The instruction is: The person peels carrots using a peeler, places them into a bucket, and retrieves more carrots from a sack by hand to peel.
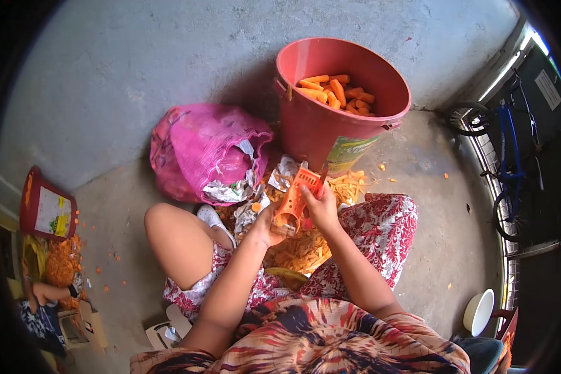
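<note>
Over my lap, both hands are closed on an orange plastic piece with slots and round holes (pixel 295 198), which looks like a grater or holder. My left hand (pixel 268 229) grips its lower end, near a greyish part that I cannot make out. My right hand (pixel 321 209) has its thumb pressed on the right side. A thin dark tip rises above the right fingers; whether it is a separate tool I cannot tell. Below the hands lies a heap of carrot peelings (pixel 299 252), with crumpled paper (pixel 285 172) beside it.
A large red bucket (pixel 293 124) holding peeled carrots (pixel 333 91) stands ahead. Left of it slumps a pink mesh sack (pixel 193 146). A smaller red bucket (pixel 34 215) and another person's leg (pixel 51 292) are far left. On the right are a blue bicycle (pixel 510 162) and white basin (pixel 479 313).
</note>
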A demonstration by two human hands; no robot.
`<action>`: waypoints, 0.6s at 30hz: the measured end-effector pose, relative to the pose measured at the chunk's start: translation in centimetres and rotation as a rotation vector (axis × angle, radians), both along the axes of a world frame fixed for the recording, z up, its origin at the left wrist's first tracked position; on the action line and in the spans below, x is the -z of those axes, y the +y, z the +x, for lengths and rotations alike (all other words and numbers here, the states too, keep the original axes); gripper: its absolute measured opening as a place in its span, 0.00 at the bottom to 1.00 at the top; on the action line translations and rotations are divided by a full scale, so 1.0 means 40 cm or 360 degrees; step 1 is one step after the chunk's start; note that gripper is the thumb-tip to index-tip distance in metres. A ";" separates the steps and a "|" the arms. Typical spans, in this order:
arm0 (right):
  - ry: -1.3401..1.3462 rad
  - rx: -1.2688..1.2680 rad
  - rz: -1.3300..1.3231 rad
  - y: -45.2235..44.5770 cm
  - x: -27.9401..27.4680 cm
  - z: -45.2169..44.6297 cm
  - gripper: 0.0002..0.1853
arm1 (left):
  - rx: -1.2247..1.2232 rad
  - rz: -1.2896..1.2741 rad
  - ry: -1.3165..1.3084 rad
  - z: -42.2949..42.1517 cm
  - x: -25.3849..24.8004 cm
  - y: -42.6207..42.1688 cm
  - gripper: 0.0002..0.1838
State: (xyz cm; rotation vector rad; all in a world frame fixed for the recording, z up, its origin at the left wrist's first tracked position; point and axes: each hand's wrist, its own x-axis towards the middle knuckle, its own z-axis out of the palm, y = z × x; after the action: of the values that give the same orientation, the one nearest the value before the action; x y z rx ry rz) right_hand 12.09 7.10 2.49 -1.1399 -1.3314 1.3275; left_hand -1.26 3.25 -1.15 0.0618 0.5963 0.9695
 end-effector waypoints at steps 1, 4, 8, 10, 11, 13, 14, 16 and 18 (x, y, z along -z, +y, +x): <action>-0.0053 0.0001 0.0065 -0.008 -0.001 -0.008 0.10 | -0.0089 -0.0061 0.0028 0.008 -0.013 0.000 0.14; -0.0006 -0.0072 -0.0093 -0.020 -0.027 -0.013 0.10 | -0.0136 -0.0027 -0.0220 0.002 0.014 0.000 0.15; 0.0021 -0.0055 0.0053 -0.022 -0.019 -0.022 0.09 | -0.0137 0.0062 -0.0199 0.009 0.006 -0.003 0.14; -0.0085 -0.0071 0.0017 -0.020 -0.019 -0.019 0.10 | -0.0081 0.0103 -0.0244 0.004 0.016 -0.007 0.15; -0.0077 -0.0067 0.0060 -0.019 -0.015 -0.020 0.10 | -0.0053 0.0124 -0.0268 0.003 0.023 -0.009 0.15; -0.0060 -0.0059 0.0146 -0.018 -0.005 -0.024 0.10 | -0.0023 0.0101 -0.0247 0.004 0.035 -0.015 0.16; -0.0039 -0.0049 0.0126 -0.018 -0.006 -0.026 0.09 | -0.0009 0.0090 -0.0236 0.003 0.041 -0.014 0.16; 0.0005 -0.0032 0.0084 -0.019 -0.011 -0.031 0.07 | 0.0038 0.0116 -0.0261 -0.012 0.061 -0.010 0.17; -0.0129 -0.0054 0.0096 -0.006 0.001 -0.028 0.08 | 0.0009 -0.0002 -0.0158 -0.018 0.064 -0.007 0.16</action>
State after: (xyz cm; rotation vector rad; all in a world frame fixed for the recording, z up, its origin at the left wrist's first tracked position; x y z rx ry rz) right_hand 10.97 6.87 2.45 -1.1449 -1.4458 1.2687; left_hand -1.98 2.96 -3.71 0.0141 0.5054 0.9612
